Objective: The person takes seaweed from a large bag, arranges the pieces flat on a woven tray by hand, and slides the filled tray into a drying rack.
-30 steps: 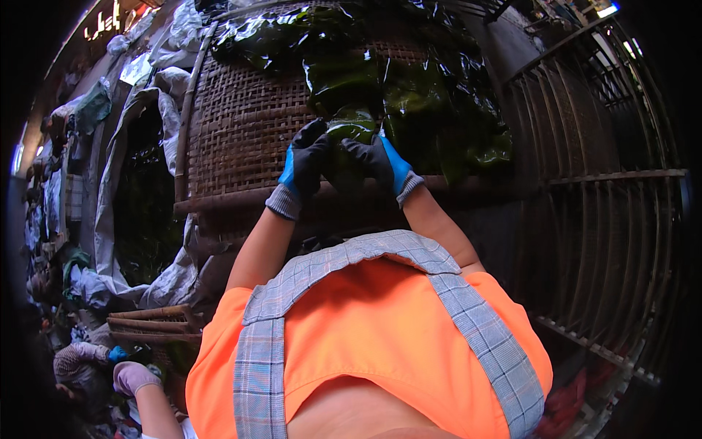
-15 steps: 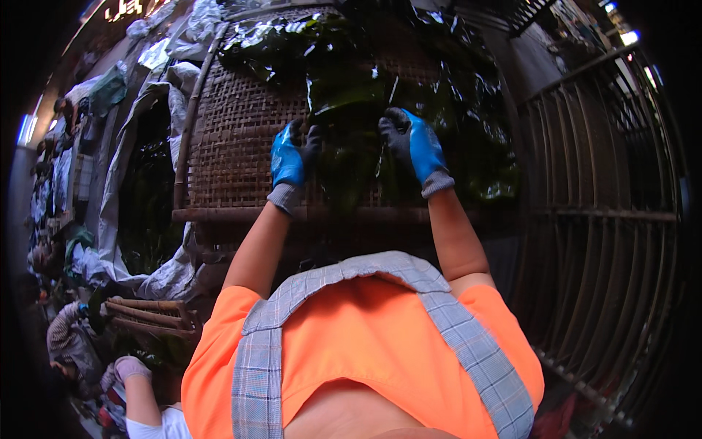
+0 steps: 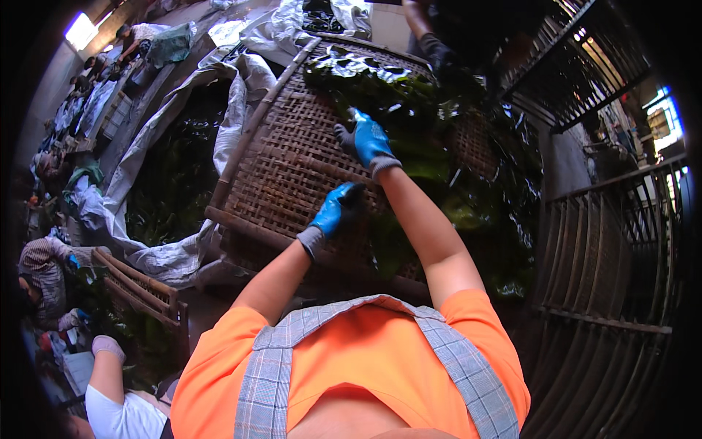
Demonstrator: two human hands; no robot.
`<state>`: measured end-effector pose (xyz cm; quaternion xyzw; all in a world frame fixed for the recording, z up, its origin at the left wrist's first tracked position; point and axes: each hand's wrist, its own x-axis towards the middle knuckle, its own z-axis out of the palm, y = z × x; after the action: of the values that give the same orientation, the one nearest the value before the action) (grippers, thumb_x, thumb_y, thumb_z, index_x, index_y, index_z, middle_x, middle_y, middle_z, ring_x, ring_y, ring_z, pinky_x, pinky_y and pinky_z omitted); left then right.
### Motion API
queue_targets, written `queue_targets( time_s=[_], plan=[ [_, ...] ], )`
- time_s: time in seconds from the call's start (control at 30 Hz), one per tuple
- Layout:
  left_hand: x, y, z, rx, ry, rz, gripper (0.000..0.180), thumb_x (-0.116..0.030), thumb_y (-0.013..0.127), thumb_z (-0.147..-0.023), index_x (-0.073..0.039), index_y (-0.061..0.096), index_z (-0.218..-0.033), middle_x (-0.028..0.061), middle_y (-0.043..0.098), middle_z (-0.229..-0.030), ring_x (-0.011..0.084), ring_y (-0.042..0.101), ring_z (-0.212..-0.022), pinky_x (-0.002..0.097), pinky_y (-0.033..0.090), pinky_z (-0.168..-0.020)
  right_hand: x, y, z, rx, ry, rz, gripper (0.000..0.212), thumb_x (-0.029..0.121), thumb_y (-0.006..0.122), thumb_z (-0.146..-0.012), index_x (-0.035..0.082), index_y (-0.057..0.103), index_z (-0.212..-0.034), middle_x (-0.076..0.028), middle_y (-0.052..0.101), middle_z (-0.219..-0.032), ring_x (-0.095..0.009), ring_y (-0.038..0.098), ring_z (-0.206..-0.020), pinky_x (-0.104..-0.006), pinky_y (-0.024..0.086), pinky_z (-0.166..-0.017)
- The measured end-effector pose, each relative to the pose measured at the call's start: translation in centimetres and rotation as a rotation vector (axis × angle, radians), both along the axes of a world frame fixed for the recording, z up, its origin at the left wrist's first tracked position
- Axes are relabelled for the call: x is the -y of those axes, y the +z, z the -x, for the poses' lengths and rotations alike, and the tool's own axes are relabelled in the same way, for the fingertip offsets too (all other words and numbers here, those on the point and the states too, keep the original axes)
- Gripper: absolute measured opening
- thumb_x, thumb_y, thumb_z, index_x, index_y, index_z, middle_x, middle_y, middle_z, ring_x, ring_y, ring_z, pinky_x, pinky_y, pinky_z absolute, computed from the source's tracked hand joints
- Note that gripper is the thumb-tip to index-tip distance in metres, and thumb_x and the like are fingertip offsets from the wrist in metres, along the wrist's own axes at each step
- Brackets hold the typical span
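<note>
A slanted tray of woven bamboo strips [image 3: 270, 161] lies before me, its right part covered by wet, glossy, dark green kelp-like sheets [image 3: 420, 157]. My left hand [image 3: 338, 210], in a blue glove with dark fingers, rests low over the weave at the sheets' left edge. Its fingers are drawn together, and what is between them is hidden. Farther up, my right hand [image 3: 369, 140], gloved alike, reaches across to the left edge of the sheets. Its thumb stands apart from the fingers, whose tips touch the green material.
Left of the tray, a white-lined container [image 3: 124, 201] holds dark green material. Another person's dark-gloved hand [image 3: 436, 55] is at the tray's far side. Slatted racks [image 3: 607, 256] stand at right. Several people work at left, near a bamboo frame [image 3: 139, 285].
My view has turned, so the tray now lies slanted. My right hand has crossed left and farther out; my left hand sits lower and nearer. Another person's hand has appeared at the far side.
</note>
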<state>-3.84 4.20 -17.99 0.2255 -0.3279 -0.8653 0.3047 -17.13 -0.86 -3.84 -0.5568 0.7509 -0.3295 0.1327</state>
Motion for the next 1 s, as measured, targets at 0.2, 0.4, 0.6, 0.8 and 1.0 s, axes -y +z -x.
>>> queue_targets(
  time_s=[0.2, 0.4, 0.6, 0.8, 1.0],
  plan=[
    [-1.4, 5.5, -5.7, 0.261, -0.202, 0.534, 0.03, -0.008, 0.052, -0.093, -0.003, 0.052, -0.122, 0.0006, 0.06, -0.108, 0.0109, 0.056, -0.096, 0.0246, 0.046, -0.086, 10.8, -4.3, 0.5, -0.222, -0.411, -0.322, 0.107, 0.052, 0.073, -0.068, 0.013, 0.01, -0.145, -0.02, 0.017, -0.148, -0.041, 0.029, -0.13, -0.0495, 0.027, -0.106],
    [4.3, 7.9, -15.5, 0.254, -0.057, 0.147, 0.025, -0.017, 0.053, -0.094, -0.003, 0.058, -0.114, -0.0002, 0.062, -0.098, 0.0075, 0.056, -0.084, 0.0219, 0.047, -0.076, 13.7, -7.4, -1.0, -0.139, -0.187, -0.066, 0.035, 0.013, 0.064, -0.069, 0.009, 0.064, -0.103, -0.02, 0.065, -0.093, -0.036, 0.062, -0.088, -0.0421, 0.05, -0.08],
    [14.1, 5.7, -18.3, 0.126, 0.252, 0.182, 0.011, -0.02, 0.052, -0.094, -0.011, 0.053, -0.101, -0.0037, 0.052, -0.081, 0.0063, 0.052, -0.076, 0.0227, 0.046, -0.069, 6.6, -5.9, -12.5, 0.004, -0.183, -0.137, 0.034, 0.025, 0.068, -0.073, 0.01, 0.062, -0.103, -0.018, 0.064, -0.1, -0.037, 0.06, -0.092, -0.0437, 0.049, -0.079],
    [16.2, 6.6, -18.4, -0.119, -0.044, -0.231, 0.025, -0.026, 0.044, -0.097, -0.011, 0.047, -0.116, 0.0052, 0.055, -0.106, 0.0209, 0.054, -0.104, 0.0398, 0.046, -0.091, 1.4, -5.3, -18.1, 0.187, -0.119, 0.138, 0.031, 0.016, 0.07, -0.075, 0.007, 0.06, -0.104, -0.011, 0.061, -0.101, -0.024, 0.061, -0.092, -0.0319, 0.048, -0.08],
    [15.0, 7.3, -19.1, -0.045, 0.013, -0.322, 0.035, -0.029, 0.042, -0.097, -0.009, 0.042, -0.126, 0.0107, 0.05, -0.122, 0.0266, 0.05, -0.113, 0.0448, 0.042, -0.097, 3.8, 0.6, -15.5, -0.069, 0.05, 0.7, 0.026, -0.007, 0.065, -0.073, 0.002, 0.06, -0.097, -0.005, 0.062, -0.102, -0.014, 0.058, -0.089, -0.0263, 0.049, -0.078]
  ],
)
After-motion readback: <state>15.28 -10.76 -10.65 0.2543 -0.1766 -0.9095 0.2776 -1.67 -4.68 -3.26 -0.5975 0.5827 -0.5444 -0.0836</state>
